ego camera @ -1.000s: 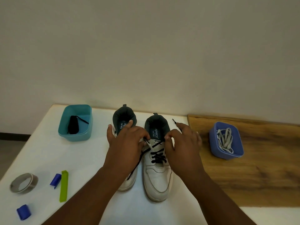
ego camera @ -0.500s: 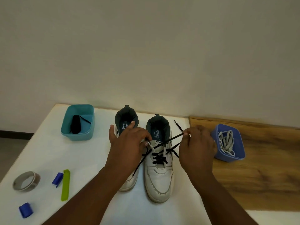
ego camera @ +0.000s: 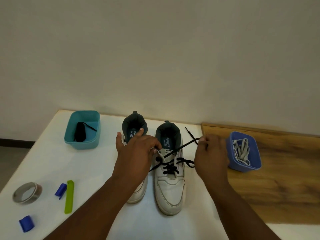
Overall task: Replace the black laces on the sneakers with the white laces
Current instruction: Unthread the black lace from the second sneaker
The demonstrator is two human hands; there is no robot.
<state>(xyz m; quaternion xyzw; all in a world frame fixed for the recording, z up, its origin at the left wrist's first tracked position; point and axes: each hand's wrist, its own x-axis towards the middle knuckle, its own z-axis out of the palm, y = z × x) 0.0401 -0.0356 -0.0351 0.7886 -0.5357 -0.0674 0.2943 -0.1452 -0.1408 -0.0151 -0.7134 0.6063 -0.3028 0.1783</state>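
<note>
I am pinching the black lace (ego camera: 180,149) between the fingertips of my right hand (ego camera: 210,158), drawing it up and out to the right of the right sneaker (ego camera: 170,181), while my left hand (ego camera: 136,151) is bracing the top of that shoe, its fingers curled at the upper eyelets and tongue; whether they are actually gripping the lace there I cannot tell. The lace is still crossing through the lower eyelets, so in my judgement I am partway through unthreading this shoe. To do it well I am aiming to pull along the line of the eyelet rather than straight upward, keeping the shoe pinned so it does not slide, and feeding one crossing free at a time so the loose end does not snag. The left sneaker (ego camera: 134,135) is sitting just beside, mostly under my left arm, and its lacing is hidden from me. The white laces (ego camera: 241,151) are waiting in the blue tub (ego camera: 256,163) close by my right hand, so a long pull to the right risks knocking it. A teal tub (ego camera: 83,142) holding a dark bundle is standing well to the left, and the wall is close behind the heels; the most open room is toward me, over the white table (ego camera: 97,170).
</note>
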